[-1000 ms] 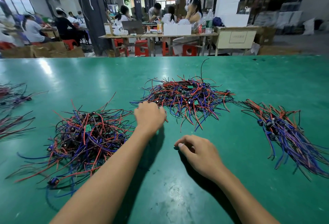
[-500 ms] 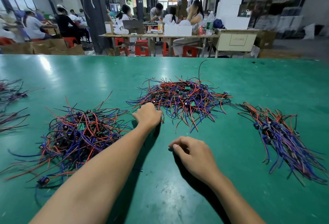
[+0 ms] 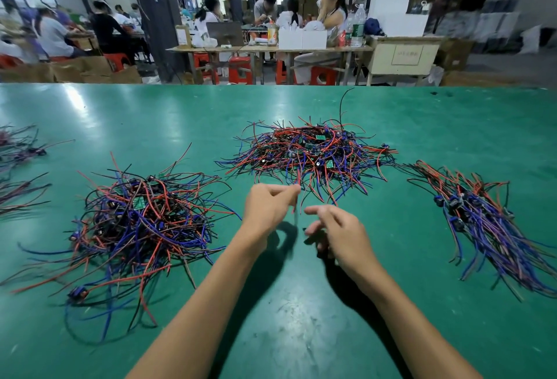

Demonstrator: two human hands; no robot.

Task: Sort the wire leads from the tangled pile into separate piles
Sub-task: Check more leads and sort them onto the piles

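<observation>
One red wire lead (image 3: 297,181) is pinched in my left hand (image 3: 266,208) (beside the tangled pile (image 3: 310,152)); my right hand (image 3: 337,232) hovers nearby, fingers relaxed, empty.

Place: a factory assembly workshop.
Worktop (image 3: 422,125): wide, green-matted, carrying heaps of wire leads (image 3: 310,152) with small circuit boards.
People (image 3: 268,6): seated at wooden tables (image 3: 271,50) on red stools (image 3: 239,69).
Stock: cardboard boxes (image 3: 90,69), white cartons (image 3: 303,38).
Building: dark pillars (image 3: 156,10), bare concrete walls.
</observation>
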